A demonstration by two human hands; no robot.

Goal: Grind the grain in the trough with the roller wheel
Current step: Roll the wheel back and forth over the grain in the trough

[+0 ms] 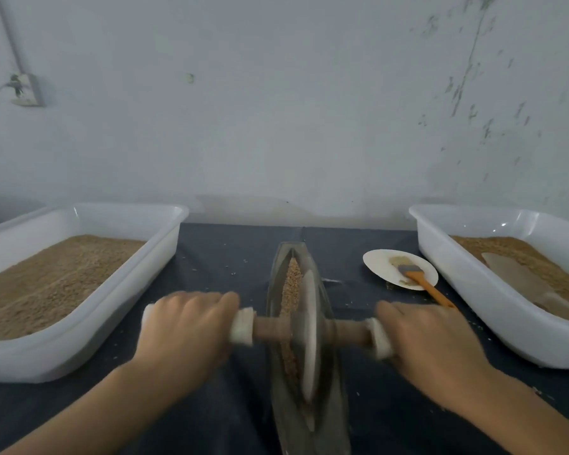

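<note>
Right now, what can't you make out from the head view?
- Near end of the trough: cut off by the bottom edge.
- Grain under the roller wheel: hidden by the wheel.
- Left hand and right hand: motion-blurred.
- Right tray: cut off by the right edge.

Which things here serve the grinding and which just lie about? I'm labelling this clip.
In use: left hand, right hand, roller wheel, trough, grain.
Lying about: left tub, right tub, plate, brush.
</note>
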